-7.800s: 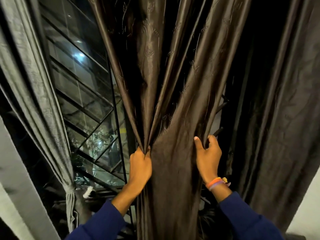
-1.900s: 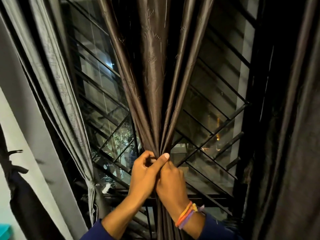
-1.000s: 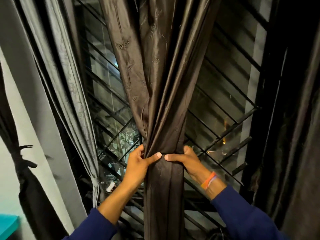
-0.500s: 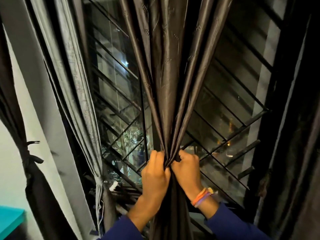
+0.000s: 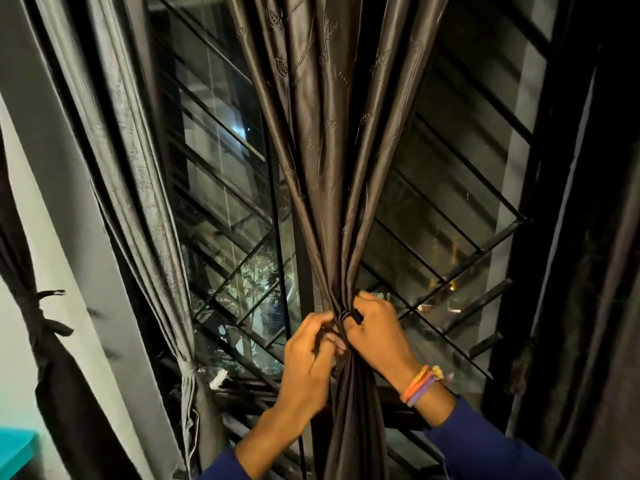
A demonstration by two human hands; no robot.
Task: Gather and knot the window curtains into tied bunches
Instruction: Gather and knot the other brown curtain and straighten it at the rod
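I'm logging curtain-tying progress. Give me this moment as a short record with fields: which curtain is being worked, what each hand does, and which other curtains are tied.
curtain in work: brown curtain, gathered into one bunch at the hands
left hand: pinches the bunch from the left
right hand: grips the bunch from the right
knot: not visible yet
grey curtain: tied low
dark curtain at far left: tied
dark curtain at right: hangs loose

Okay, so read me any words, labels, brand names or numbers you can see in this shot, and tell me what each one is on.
None: no readable text shows anywhere.
The brown curtain held by the left hand and right hand carries only woven motifs, no letters.
The wristbands show no print that can be made out.
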